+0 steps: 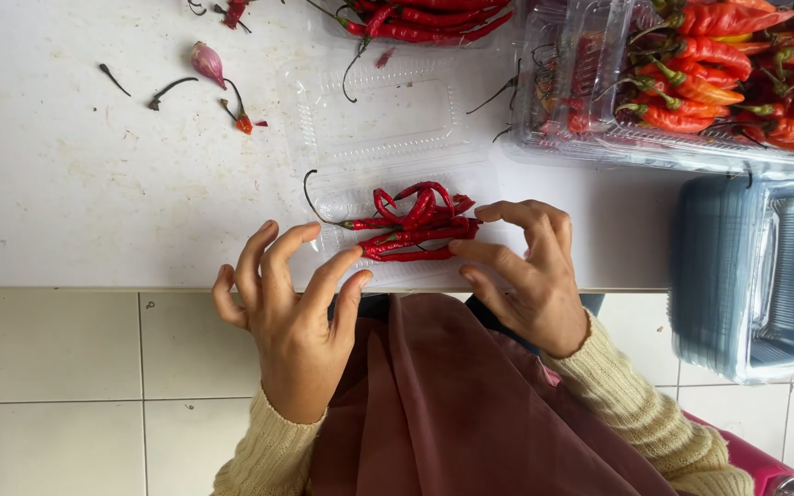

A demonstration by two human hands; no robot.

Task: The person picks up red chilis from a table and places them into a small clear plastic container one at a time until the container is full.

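— Nearest the camera?
— Dark red cloth (pixel 470 404) over the lap, cream knitted sleeves (pixel 640 409) either side, pale floor tiles (pixel 66 349) below the table edge.

— And the left hand?
— Left hand (pixel 291 317) spread wide at the table's near edge, fingers fanned and slightly curled, gripping nothing; fingertips just at the near left corner of the clear plastic tray (pixel 388 138).

— The right?
— Right hand (pixel 526 276) half open, fingers bent, tips touching the right end of the bunch of red chillies (pixel 415 225). Resting against them rather than closed around them, as far as can be seen.

— Where exactly are those chillies?
— Lying in the near half of the open hinged tray, on the white table (pixel 94 184), stems pointing left, between the two hands.

— To the side?
— Stack of empty clear containers (pixel 755 276) off to the right.

— Farther back?
— Loose stems and a small shallot (pixel 206 62) at far left; another heap of long red chillies (pixel 434 20) along the far edge; a clear crate of fatter red and orange chillies (pixel 719 69) at far right.
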